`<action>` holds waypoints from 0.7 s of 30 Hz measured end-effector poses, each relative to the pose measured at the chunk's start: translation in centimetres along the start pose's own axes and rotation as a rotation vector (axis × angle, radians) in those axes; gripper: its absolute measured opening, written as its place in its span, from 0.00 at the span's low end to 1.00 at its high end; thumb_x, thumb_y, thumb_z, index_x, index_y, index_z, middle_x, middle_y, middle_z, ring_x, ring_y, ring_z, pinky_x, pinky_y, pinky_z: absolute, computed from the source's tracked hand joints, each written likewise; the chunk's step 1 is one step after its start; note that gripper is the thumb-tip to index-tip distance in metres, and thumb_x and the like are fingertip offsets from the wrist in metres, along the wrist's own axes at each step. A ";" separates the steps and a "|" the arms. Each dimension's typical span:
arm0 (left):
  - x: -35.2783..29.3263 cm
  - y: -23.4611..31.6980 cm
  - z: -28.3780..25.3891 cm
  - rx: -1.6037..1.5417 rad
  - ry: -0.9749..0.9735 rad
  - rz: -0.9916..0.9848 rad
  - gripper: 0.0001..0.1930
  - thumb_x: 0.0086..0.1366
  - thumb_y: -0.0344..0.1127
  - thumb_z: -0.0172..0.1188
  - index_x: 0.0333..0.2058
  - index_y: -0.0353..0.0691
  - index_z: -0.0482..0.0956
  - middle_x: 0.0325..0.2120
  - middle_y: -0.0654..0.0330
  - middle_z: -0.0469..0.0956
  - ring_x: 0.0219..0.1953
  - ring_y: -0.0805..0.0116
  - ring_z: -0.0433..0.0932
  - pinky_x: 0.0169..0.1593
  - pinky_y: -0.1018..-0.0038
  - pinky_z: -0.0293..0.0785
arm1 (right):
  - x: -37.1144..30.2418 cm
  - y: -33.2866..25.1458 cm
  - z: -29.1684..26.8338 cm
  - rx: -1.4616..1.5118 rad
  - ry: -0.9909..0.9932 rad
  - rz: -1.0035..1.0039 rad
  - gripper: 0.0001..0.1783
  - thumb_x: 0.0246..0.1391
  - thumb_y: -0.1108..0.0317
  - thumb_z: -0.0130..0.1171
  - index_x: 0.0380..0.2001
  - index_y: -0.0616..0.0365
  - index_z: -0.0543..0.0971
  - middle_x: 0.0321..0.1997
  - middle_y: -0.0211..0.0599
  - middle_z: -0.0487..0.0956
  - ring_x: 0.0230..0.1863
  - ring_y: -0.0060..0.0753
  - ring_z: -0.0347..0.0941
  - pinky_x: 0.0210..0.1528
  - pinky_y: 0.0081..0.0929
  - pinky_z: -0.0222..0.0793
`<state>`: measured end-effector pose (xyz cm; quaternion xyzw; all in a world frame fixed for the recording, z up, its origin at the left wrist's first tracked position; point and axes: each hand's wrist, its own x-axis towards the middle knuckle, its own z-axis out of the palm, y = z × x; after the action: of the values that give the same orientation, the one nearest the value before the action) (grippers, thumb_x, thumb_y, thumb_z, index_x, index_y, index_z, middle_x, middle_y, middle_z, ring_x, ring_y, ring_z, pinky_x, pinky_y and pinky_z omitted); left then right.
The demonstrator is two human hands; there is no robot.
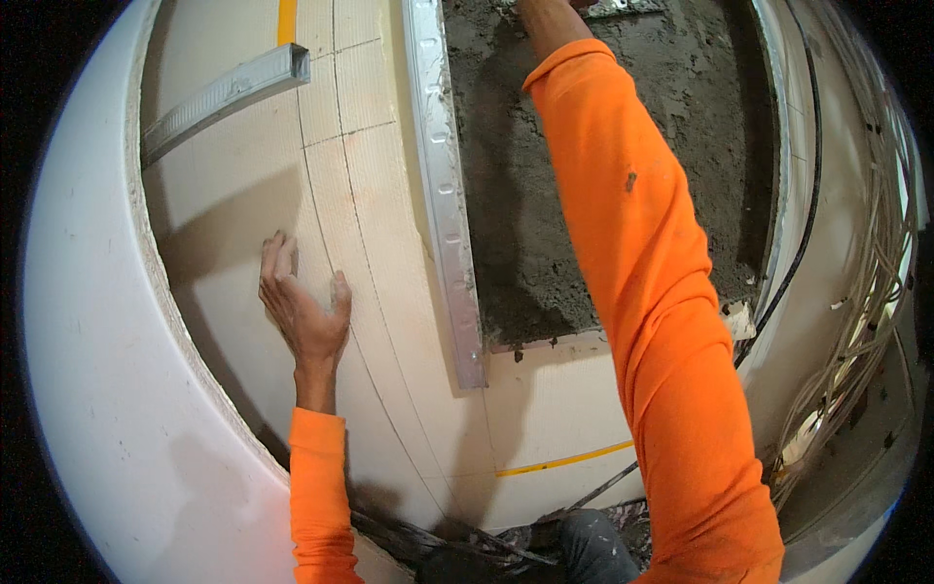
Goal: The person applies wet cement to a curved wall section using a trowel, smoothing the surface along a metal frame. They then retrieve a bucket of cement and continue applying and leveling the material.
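My left hand [309,316] is spread, with its fingers apart, against a pale ribbed board [375,253] marked with dark lines. Nothing is in it. My right arm, in an orange sleeve, reaches to the top edge, where my right hand [555,21] is partly cut off by the picture. A flat metal trowel [628,8], smeared with mortar, shows on both sides of that hand, which grips it. Beneath the trowel spreads rough wet grey mortar [525,195]. A metal profile [443,195] borders the mortar on its left.
A short metal channel [233,92] juts across the board at upper left. Along the far left curves a white panel edge [146,321]. A black cable [809,175] and bundled wires [866,282] hang at right. My knee [593,550] shows at the bottom.
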<state>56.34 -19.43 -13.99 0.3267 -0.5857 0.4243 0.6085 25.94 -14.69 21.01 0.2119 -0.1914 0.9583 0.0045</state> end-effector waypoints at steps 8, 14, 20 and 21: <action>-0.4 0.3 0.6 -0.014 -0.022 -0.010 0.38 0.60 0.43 0.62 0.66 0.40 0.57 0.64 0.49 0.62 0.69 0.47 0.57 0.70 0.51 0.51 | 3.0 0.7 0.6 -0.094 0.046 0.010 0.32 0.71 0.47 0.45 0.54 0.72 0.71 0.50 0.68 0.79 0.49 0.64 0.80 0.52 0.54 0.75; -0.5 -0.1 1.1 -0.025 -0.005 -0.026 0.38 0.61 0.44 0.62 0.66 0.41 0.57 0.63 0.50 0.62 0.70 0.48 0.56 0.71 0.50 0.50 | 3.4 5.9 3.8 -0.062 0.172 -0.248 0.31 0.70 0.47 0.47 0.51 0.71 0.72 0.46 0.63 0.81 0.47 0.64 0.80 0.50 0.55 0.75; -0.3 0.4 0.6 -0.007 -0.029 -0.033 0.34 0.63 0.41 0.60 0.65 0.39 0.58 0.64 0.46 0.62 0.69 0.46 0.57 0.72 0.50 0.49 | 2.8 1.6 2.8 0.012 0.041 -0.049 0.31 0.71 0.49 0.46 0.53 0.73 0.73 0.50 0.64 0.80 0.52 0.62 0.79 0.53 0.53 0.74; -0.3 0.6 0.7 -0.013 -0.022 -0.028 0.34 0.63 0.41 0.60 0.65 0.39 0.58 0.64 0.46 0.62 0.69 0.46 0.57 0.72 0.50 0.50 | 3.3 3.6 4.3 -0.109 -0.031 -0.054 0.30 0.71 0.49 0.46 0.56 0.71 0.71 0.53 0.62 0.80 0.52 0.62 0.79 0.53 0.52 0.74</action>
<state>55.53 -19.90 -14.30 0.3356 -0.5904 0.4084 0.6099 24.40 -19.88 24.64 0.2312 -0.2374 0.9427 0.0388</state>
